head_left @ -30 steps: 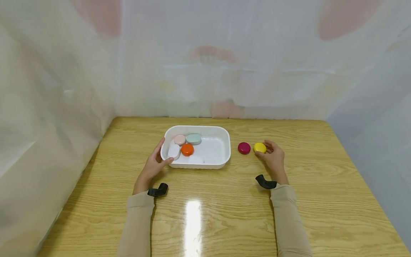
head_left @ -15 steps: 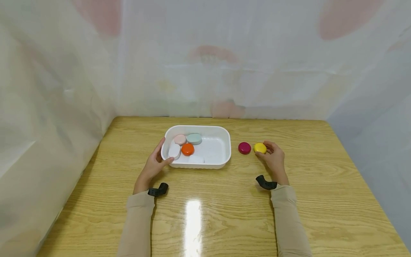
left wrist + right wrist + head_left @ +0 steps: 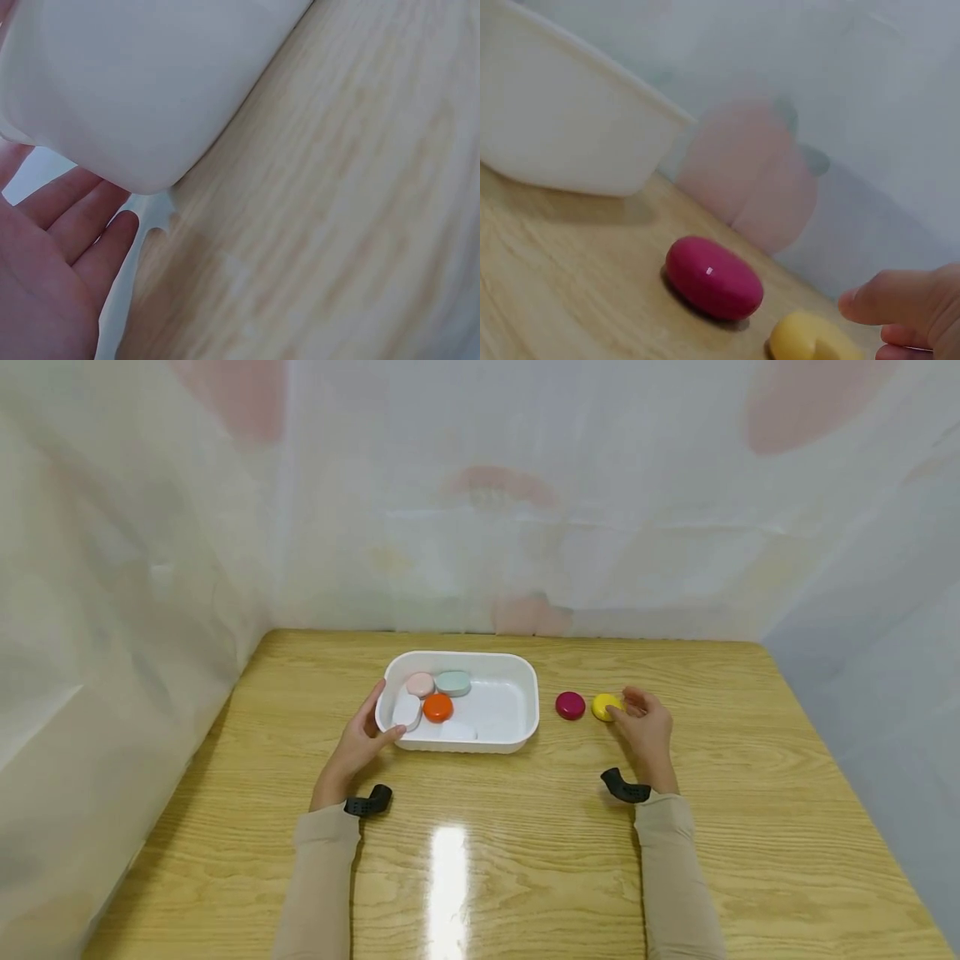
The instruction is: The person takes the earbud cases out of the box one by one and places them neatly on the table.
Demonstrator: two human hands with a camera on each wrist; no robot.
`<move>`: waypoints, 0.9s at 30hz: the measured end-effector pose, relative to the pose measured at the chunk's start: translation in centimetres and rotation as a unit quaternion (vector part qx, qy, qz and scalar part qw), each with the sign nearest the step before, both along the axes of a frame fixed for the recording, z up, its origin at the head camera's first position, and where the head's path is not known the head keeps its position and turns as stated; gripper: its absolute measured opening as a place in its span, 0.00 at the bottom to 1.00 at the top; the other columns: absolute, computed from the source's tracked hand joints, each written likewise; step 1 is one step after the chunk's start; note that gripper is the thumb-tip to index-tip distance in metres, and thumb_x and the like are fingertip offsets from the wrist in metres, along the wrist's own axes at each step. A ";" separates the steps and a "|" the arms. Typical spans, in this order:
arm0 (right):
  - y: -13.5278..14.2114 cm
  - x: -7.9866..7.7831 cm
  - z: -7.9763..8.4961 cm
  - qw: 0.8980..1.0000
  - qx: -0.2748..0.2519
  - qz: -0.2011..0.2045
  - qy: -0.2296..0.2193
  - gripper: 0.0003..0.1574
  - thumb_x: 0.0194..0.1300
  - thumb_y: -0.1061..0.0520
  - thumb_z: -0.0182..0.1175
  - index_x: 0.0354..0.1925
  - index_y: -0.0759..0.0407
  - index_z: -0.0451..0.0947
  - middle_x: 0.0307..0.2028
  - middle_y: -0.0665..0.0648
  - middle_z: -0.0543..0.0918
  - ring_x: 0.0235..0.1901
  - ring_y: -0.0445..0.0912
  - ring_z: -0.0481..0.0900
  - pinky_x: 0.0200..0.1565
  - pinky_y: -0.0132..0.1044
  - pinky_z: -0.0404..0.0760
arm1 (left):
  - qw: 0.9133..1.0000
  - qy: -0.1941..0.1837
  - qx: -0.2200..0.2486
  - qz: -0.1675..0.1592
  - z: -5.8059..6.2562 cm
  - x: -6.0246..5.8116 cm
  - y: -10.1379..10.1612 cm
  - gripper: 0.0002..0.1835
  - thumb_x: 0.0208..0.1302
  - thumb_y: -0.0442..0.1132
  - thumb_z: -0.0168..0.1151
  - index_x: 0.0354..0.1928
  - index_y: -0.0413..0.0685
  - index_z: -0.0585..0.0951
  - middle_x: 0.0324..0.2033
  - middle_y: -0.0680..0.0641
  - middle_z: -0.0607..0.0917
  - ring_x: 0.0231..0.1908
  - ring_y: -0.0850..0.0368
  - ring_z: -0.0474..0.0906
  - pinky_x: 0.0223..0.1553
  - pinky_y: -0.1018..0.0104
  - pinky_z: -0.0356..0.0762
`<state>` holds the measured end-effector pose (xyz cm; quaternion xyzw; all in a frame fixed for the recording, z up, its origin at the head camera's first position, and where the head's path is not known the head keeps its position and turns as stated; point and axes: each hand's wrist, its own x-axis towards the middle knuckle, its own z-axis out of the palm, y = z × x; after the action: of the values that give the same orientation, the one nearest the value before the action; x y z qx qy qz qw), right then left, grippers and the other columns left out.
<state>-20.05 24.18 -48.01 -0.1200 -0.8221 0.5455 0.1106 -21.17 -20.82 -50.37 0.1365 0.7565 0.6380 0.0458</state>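
In the head view, my left hand point(image 3: 358, 747) holds the left end of a white plastic tub point(image 3: 531, 702), thumb over the front rim. Its fingers lie against the outer wall in the left wrist view. Inside sit smooth, rounded, soap-like pieces: pink point(image 3: 420, 684), mint point(image 3: 453, 683), orange point(image 3: 438, 707) and white point(image 3: 407, 712). Another white shape point(image 3: 457, 732) is partly hidden by the front wall. My right hand point(image 3: 645, 727) is beside a round yellow piece point(image 3: 603, 707); in the right wrist view its thumb point(image 3: 881, 298) stands off it. A glossy magenta piece point(image 3: 714, 277) lies left of the yellow one.
All this stands on a wood-grain table point(image 3: 525, 852). Pale patterned sheets point(image 3: 487, 560) hang behind the table and along both sides. Each wrist wears a black camera mount point(image 3: 624, 787).
My right hand has loosened from the yellow piece and shifted slightly right. Its thumb has moved away from the piece's front edge. The left hand, tub and other pieces stay put.
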 end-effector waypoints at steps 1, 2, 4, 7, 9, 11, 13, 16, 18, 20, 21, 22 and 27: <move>-0.1 0.0 0.2 1.000 0.001 -0.004 0.010 0.28 0.61 0.63 0.64 0.59 0.70 0.73 0.58 0.70 0.77 0.55 0.54 0.77 0.41 0.07 0.67 | 1.000 0.000 0.000 0.000 0.0 0.0 -0.1 0.48 0.63 0.31 0.62 0.77 0.58 0.45 0.77 0.44 0.48 0.74 0.40 0.52 0.56 0.89 0.66; -0.2 0.0 0.4 1.000 0.000 -0.008 0.020 0.27 0.61 0.63 0.64 0.58 0.71 0.74 0.57 0.70 0.78 0.52 0.50 0.78 0.41 0.07 0.68 | 1.000 0.001 -0.001 0.001 0.0 -0.1 -0.1 0.48 0.63 0.31 0.62 0.77 0.57 0.45 0.77 0.43 0.47 0.74 0.39 0.52 0.56 0.89 0.66; -0.4 -0.1 0.8 0.999 -0.005 -0.010 0.041 0.26 0.61 0.63 0.64 0.57 0.71 0.74 0.55 0.72 0.78 0.47 0.40 0.79 0.42 0.08 0.70 | 1.000 0.001 -0.003 0.002 0.0 -0.1 -0.2 0.48 0.63 0.31 0.62 0.77 0.57 0.45 0.77 0.43 0.48 0.73 0.38 0.52 0.55 0.89 0.66; -0.9 -0.2 1.6 0.998 -0.013 -0.007 0.061 0.24 0.62 0.62 0.64 0.55 0.71 0.76 0.52 0.73 0.80 0.38 0.25 0.75 0.41 0.10 0.72 | 1.000 -0.005 -0.008 0.001 0.0 -0.1 -0.2 0.48 0.64 0.33 0.62 0.77 0.60 0.45 0.77 0.44 0.48 0.73 0.39 0.53 0.55 0.89 0.66; -1.3 -0.2 2.2 0.998 -0.020 0.007 0.065 0.23 0.62 0.60 0.64 0.54 0.71 0.76 0.51 0.71 0.81 0.35 0.21 0.74 0.41 0.11 0.73 | 1.000 -0.009 -0.011 0.001 0.0 -0.1 -0.2 0.48 0.64 0.33 0.63 0.77 0.62 0.45 0.77 0.45 0.48 0.73 0.40 0.54 0.55 0.89 0.66; -1.8 -0.3 2.7 0.997 -0.023 0.023 0.067 0.22 0.63 0.60 0.64 0.53 0.72 0.77 0.48 0.67 0.83 0.34 0.20 0.75 0.41 0.12 0.74 | 1.000 -0.012 -0.011 0.000 0.0 -0.1 -0.1 0.48 0.64 0.34 0.63 0.77 0.63 0.45 0.77 0.46 0.48 0.73 0.40 0.55 0.54 0.89 0.67; -2.3 -0.2 3.2 0.996 -0.025 0.044 0.067 0.22 0.63 0.60 0.63 0.52 0.72 0.77 0.45 0.62 0.84 0.35 0.21 0.76 0.42 0.12 0.75 | 1.000 -0.008 -0.010 0.000 0.0 -0.1 -0.1 0.48 0.64 0.33 0.62 0.77 0.62 0.45 0.77 0.44 0.48 0.73 0.39 0.55 0.54 0.89 0.67; -3.0 0.0 3.7 0.994 -0.023 0.077 0.072 0.22 0.63 0.61 0.63 0.52 0.74 0.77 0.45 0.64 0.85 0.35 0.21 0.76 0.42 0.13 0.76 | 1.000 -0.002 -0.004 -0.004 0.0 -0.1 0.0 0.48 0.64 0.31 0.61 0.77 0.58 0.45 0.77 0.43 0.48 0.73 0.38 0.54 0.55 0.89 0.67; -3.6 0.1 3.9 0.992 -0.019 0.102 0.069 0.22 0.64 0.61 0.63 0.52 0.75 0.76 0.47 0.69 0.83 0.36 0.21 0.76 0.42 0.13 0.75 | 1.000 0.000 0.002 -0.005 0.0 -0.1 0.0 0.47 0.64 0.30 0.61 0.77 0.57 0.45 0.77 0.42 0.48 0.73 0.38 0.53 0.56 0.89 0.66; -4.3 0.3 4.1 0.990 -0.016 0.129 0.063 0.23 0.64 0.61 0.63 0.53 0.74 0.76 0.50 0.73 0.81 0.37 0.20 0.75 0.43 0.13 0.75 | 1.000 -0.003 0.007 -0.005 0.1 -0.1 0.0 0.47 0.64 0.30 0.61 0.77 0.57 0.45 0.77 0.43 0.48 0.74 0.40 0.52 0.56 0.89 0.65; -4.6 0.3 4.1 0.988 -0.017 0.142 0.059 0.23 0.64 0.61 0.63 0.53 0.74 0.76 0.51 0.74 0.80 0.37 0.20 0.75 0.43 0.13 0.75 | 1.000 -0.004 0.008 -0.003 0.1 0.0 0.0 0.47 0.64 0.30 0.61 0.77 0.57 0.45 0.77 0.44 0.48 0.74 0.40 0.52 0.57 0.89 0.65; -5.0 0.4 4.2 0.986 -0.015 0.155 0.055 0.23 0.64 0.60 0.63 0.53 0.73 0.76 0.51 0.74 0.80 0.38 0.20 0.75 0.43 0.13 0.75 | 1.000 -0.006 0.008 -0.001 0.1 0.0 0.0 0.47 0.64 0.30 0.61 0.77 0.57 0.45 0.77 0.44 0.48 0.74 0.41 0.52 0.57 0.89 0.65; -6.7 0.6 4.4 0.977 -0.020 0.204 0.054 0.22 0.64 0.62 0.62 0.53 0.75 0.76 0.50 0.75 0.80 0.38 0.23 0.77 0.42 0.15 0.77 | 1.000 -0.014 -0.003 0.001 0.1 0.0 0.0 0.47 0.64 0.33 0.62 0.77 0.60 0.45 0.77 0.46 0.47 0.74 0.42 0.52 0.56 0.89 0.65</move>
<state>-19.44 17.52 -43.57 0.0778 -0.8112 0.5783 0.0386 -21.16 -20.82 -50.26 0.1272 0.7576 0.6377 0.0563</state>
